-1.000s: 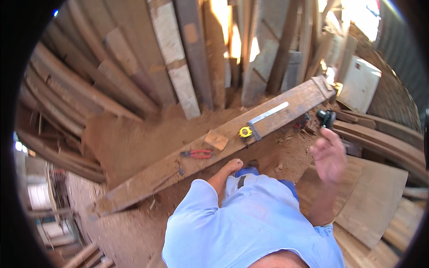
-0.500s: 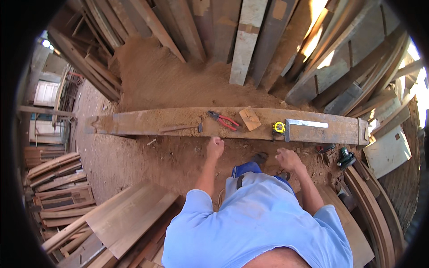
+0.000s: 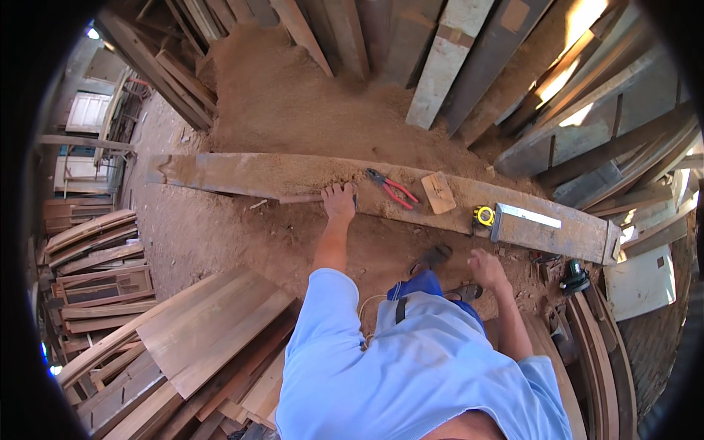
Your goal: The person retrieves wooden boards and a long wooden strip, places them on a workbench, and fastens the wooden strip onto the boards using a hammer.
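a person in a light blue shirt bends over a long weathered plank (image 3: 242, 174) lying across the sawdust floor (image 3: 220, 235), the left hand (image 3: 339, 202) pressed on its near edge, fingers curled over a thin wooden strip (image 3: 301, 199), seemingly to steady it. the right hand (image 3: 485, 265) hangs loosely half-closed and empty. red-handled pliers (image 3: 392, 188), a small wood block (image 3: 438, 193) and a yellow tape measure (image 3: 484, 215) lie within reach. half a second ago the left hand hovered just short of the plank; the right has dropped lower.
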`<control>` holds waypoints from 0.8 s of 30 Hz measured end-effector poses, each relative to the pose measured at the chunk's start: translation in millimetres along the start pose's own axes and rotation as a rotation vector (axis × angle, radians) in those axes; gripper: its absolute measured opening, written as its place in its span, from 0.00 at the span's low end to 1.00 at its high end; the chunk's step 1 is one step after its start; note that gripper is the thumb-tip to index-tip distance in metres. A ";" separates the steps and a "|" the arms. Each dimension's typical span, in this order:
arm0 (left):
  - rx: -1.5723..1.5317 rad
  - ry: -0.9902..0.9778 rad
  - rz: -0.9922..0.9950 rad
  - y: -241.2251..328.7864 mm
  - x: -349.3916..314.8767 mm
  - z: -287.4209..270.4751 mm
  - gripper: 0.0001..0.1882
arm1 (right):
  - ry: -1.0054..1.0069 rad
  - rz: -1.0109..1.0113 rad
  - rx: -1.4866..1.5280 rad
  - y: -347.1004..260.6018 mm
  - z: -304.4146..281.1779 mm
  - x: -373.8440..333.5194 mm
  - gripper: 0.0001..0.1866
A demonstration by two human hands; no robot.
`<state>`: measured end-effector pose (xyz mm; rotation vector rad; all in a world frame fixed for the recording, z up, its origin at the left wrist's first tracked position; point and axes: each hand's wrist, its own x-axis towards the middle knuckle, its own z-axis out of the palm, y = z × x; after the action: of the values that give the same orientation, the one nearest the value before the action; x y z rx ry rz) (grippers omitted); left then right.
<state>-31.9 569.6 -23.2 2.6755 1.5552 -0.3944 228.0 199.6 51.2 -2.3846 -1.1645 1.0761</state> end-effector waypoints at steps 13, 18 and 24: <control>-1.412 -0.209 0.005 109.0 -39.7 -47.2 0.19 | 0.008 -0.141 0.132 -47.4 12.1 21.9 0.40; -2.440 -0.721 -0.230 194.5 -51.3 -73.2 0.15 | 0.067 -0.063 0.181 -85.3 -2.8 33.5 0.29; -1.556 -0.361 -0.057 214.1 -48.9 -75.8 0.20 | 0.257 0.080 0.569 -0.9 9.8 6.5 0.10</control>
<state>144.4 431.3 38.3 1.2497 1.0222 0.2704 223.0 204.5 41.7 -2.0462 -0.5791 0.9314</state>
